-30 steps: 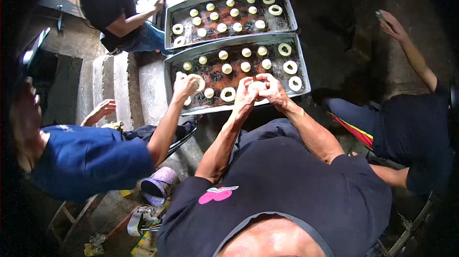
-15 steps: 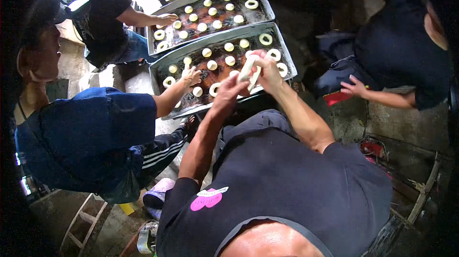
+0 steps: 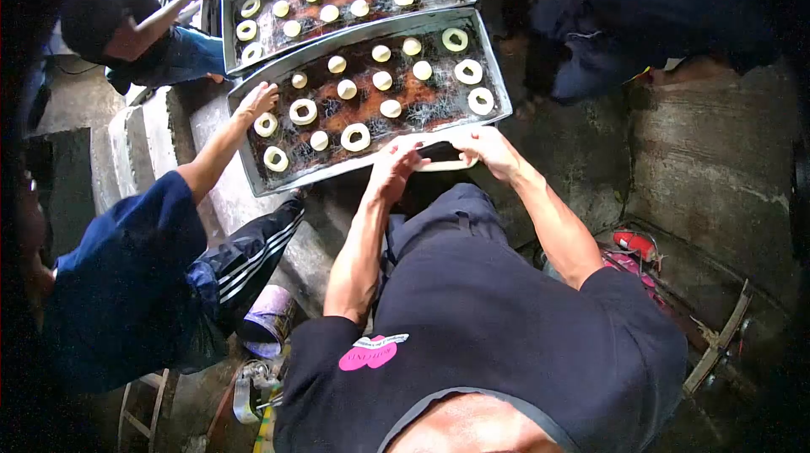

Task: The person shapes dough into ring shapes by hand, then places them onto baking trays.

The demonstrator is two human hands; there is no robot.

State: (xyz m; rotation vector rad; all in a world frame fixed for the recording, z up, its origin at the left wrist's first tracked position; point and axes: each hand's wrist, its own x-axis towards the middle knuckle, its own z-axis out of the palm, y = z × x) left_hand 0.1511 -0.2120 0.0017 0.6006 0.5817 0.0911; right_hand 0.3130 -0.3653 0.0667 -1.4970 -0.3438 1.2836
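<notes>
A ring of pale dough [image 3: 447, 166] is stretched between my two hands, just in front of the near tray's front edge. My left hand [image 3: 396, 168] has its fingers curled round one end. Around the other end closes my right hand [image 3: 488, 152]. On the near metal baking tray [image 3: 434, 103], dough rings [image 3: 355, 137] lie along both ends, and several dough balls [image 3: 390, 108] sit in between. One more ring [image 3: 468, 72] rests at the right end.
Behind it, a second tray [image 3: 439, 2] carries more rings and balls. A co-worker's hand [image 3: 260, 99] is at the near tray's left edge. Another person [image 3: 139, 23] stands at the far left, and dark clothing [image 3: 641, 23] shows at the right. A bucket [image 3: 268, 318] stands lower left.
My hands have come down off the tray toward my body and spread apart with the dough ring. The co-worker's hand has moved left; a ring now shows where it was.
</notes>
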